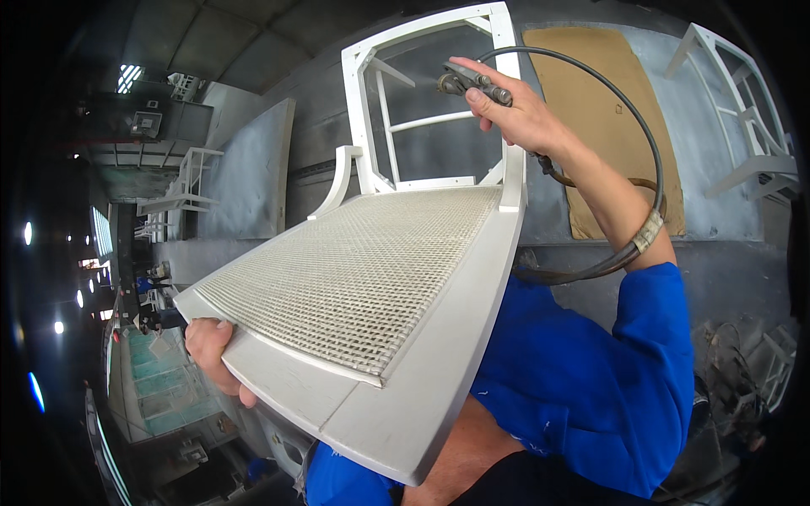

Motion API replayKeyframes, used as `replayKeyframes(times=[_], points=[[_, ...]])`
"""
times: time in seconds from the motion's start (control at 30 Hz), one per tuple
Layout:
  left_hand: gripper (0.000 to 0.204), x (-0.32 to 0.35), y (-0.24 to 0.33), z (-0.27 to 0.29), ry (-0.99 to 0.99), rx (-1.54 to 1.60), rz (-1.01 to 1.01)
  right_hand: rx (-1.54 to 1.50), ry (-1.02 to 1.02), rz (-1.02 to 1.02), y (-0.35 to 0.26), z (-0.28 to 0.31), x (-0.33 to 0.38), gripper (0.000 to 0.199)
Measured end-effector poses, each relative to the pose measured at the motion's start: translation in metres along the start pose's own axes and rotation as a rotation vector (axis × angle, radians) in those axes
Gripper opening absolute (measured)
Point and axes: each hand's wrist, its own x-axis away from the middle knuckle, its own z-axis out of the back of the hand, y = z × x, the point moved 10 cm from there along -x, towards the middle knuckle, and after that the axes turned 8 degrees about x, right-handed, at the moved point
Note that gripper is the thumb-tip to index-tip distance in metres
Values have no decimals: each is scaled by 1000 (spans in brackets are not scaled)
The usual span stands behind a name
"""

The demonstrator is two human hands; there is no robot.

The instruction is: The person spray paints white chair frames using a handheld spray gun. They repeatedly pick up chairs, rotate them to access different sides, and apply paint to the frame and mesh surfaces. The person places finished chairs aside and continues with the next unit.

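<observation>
Grey dusty workshop; white woven-seat chair, metal spray gun.

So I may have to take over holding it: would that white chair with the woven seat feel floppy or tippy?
The white chair probably stays stiff: solid painted frame. Likely fairly light, since the left hand alone grips its front edge. Tilted like this, it may swing.

Bright blue short sleeves, creased fabric; forearms bare; pale band round right wrist; fingers ungloved.
</observation>
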Motion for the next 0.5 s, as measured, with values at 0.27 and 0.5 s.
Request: replayKeyframes(times=[0.27, 0.5], points=[[93, -8, -3, -7, -24, -72, -72, 333, 72, 261, -25, -35, 16, 60], [88, -17, -1, -21, 102, -125, 259, 221, 353, 70, -25, 19, 67, 58]])
